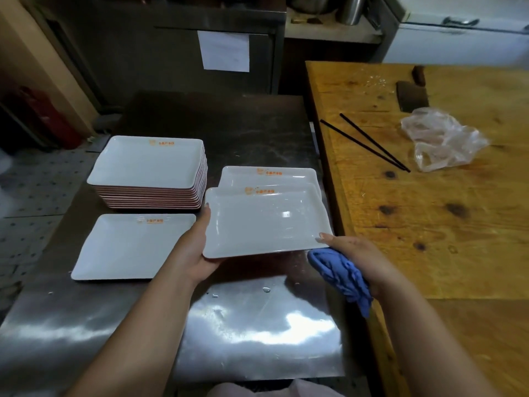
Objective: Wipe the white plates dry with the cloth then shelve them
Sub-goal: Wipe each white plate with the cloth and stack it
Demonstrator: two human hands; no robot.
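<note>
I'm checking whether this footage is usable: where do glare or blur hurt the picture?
Head view: broad glare on the steel counter near the camera; a small highlight on the held plate; the orange logos are too blurred to read; the dim background is soft; wide-angle bending at the edges.

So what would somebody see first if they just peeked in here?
Probably the white plate held up in the middle, the left hand gripping its left edge and the right hand at its corner clutching a blue cloth. Next, the tall stack of plates behind on the steel counter. Then the crumpled plastic bag and black chopsticks on the wooden table to the right.
</note>
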